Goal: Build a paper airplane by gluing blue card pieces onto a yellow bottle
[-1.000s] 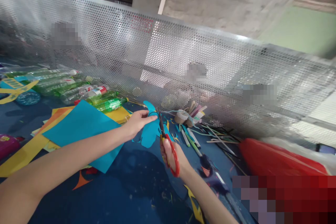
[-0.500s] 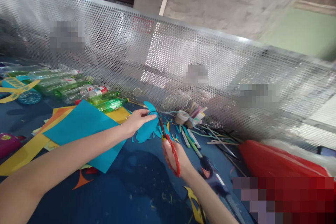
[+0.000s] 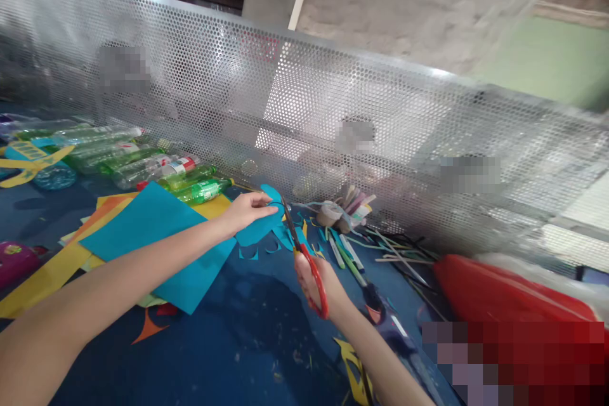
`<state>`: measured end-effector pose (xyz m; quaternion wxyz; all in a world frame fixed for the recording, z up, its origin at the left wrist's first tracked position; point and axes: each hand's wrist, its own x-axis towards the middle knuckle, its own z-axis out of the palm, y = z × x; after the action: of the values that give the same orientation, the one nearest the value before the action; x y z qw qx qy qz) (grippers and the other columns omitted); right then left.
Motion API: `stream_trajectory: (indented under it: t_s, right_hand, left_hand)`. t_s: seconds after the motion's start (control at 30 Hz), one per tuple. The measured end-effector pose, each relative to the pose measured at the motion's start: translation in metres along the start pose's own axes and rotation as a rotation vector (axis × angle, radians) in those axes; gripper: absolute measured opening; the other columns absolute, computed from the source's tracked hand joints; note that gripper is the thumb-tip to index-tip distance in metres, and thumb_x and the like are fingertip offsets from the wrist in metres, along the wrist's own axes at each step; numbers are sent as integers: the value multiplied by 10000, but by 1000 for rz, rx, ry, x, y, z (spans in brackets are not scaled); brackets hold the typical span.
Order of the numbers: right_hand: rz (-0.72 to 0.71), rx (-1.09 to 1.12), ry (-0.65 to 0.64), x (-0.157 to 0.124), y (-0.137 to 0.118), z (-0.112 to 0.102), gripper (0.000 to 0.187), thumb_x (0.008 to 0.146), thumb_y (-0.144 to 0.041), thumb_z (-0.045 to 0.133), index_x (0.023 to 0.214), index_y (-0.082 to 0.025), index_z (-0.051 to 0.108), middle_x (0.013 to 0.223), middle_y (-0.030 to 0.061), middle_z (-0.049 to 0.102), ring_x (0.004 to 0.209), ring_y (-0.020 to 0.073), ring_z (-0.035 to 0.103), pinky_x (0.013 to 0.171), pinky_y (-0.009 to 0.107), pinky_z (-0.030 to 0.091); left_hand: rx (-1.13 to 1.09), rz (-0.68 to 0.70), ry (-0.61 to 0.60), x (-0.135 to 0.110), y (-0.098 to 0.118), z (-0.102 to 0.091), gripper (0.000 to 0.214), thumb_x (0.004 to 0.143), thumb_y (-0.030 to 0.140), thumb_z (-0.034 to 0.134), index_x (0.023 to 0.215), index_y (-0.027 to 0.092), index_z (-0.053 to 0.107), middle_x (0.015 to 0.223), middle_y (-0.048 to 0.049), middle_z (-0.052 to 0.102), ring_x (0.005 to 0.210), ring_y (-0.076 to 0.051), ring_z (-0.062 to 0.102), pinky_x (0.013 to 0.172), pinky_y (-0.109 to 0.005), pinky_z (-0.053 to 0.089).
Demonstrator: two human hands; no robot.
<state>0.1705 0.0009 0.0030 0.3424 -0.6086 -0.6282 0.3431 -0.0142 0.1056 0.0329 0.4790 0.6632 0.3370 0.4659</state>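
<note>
My left hand pinches a cut piece of blue paper between thumb and fingers. In my right hand are red-handled scissors, their dark blades pointing up and away, right at the paper's edge near my left thumb. Blue paper scraps lie on the table just beneath the blades. A large blue sheet rests under my left forearm, on top of yellow and orange sheets.
Several plastic bottles lie at the back left before a perforated metal screen. To the right are a dark blue glue gun, pipe cleaners and a red bag. A yellow cut-out lies near my right forearm.
The blue piece in my left hand has turned and shifted slightly left, uncovering scraps on the table below. My left hand has moved a little left; the scissors stay nearly in place.
</note>
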Motion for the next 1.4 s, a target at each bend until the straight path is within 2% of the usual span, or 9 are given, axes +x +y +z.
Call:
stream_trajectory:
  t_s: [0.2,0.3,0.4,0.47,0.6,0.77,1.0,1.17,1.4]
  right_hand:
    - [14,37,21,1,-8,-6,512,759,-698,339,587,-216,347,430,-73,331,305,58,319,291,192,273]
    - [1,86,15,0,-11,-8,532,750,-716,323,575,-215,358,421,-73,331,279,56,313,273,196,283]
    - [-13,124,23,-1,-13,-8,546,735,-732,334,583,-210,384,413,-74,335,269,58,312,266,202,286]
    - [-31,143,31,-3,-14,-7,552,726,-739,349,581,-208,393,406,-72,339,269,59,318,269,202,290]
    - [-50,226,60,-5,-20,-3,561,690,-759,382,572,-210,378,398,-78,335,270,51,302,265,194,277]
    - [-55,324,56,-9,-23,4,560,672,-772,375,606,-215,379,428,-87,327,281,47,284,269,195,275]
    - [-130,141,-3,-16,-21,11,526,755,-714,304,640,-211,404,452,-42,440,324,91,408,323,220,344]
    - [-193,98,-104,-16,-21,14,578,810,-675,271,689,-177,536,704,78,639,648,188,625,606,294,503]
    - [-170,176,-118,-15,-23,11,575,826,-650,292,863,-168,603,973,125,658,911,246,625,831,374,483]
  left_hand:
    - [380,232,357,-11,11,8,289,719,467,597,752,189,524,687,5,538,664,-140,505,635,-271,387]
    - [352,214,90,-28,24,24,429,810,538,434,579,182,500,527,15,474,525,-119,467,558,-264,364]
    - [53,-109,-342,-41,28,41,582,806,650,299,608,167,554,479,-14,514,456,-137,504,523,-286,397]
    - [-183,-313,-423,-44,24,50,603,769,706,288,711,166,551,515,-21,548,472,-159,541,530,-307,424]
    - [-445,-401,-313,-44,12,55,593,745,704,370,1015,190,492,680,-12,571,583,-167,579,614,-338,468]
    - [-600,-175,-79,-41,9,54,475,756,578,524,1044,202,485,1020,-74,541,808,-166,576,774,-340,463]
    - [-569,-14,64,-42,27,45,405,761,551,524,641,164,540,638,0,511,634,-128,505,745,-307,438]
    - [-418,-2,242,-39,31,41,408,749,506,536,512,183,461,534,19,455,548,-117,457,620,-266,407]
    - [-310,19,197,-42,33,43,405,784,459,488,489,185,444,518,12,443,544,-121,432,613,-272,381]
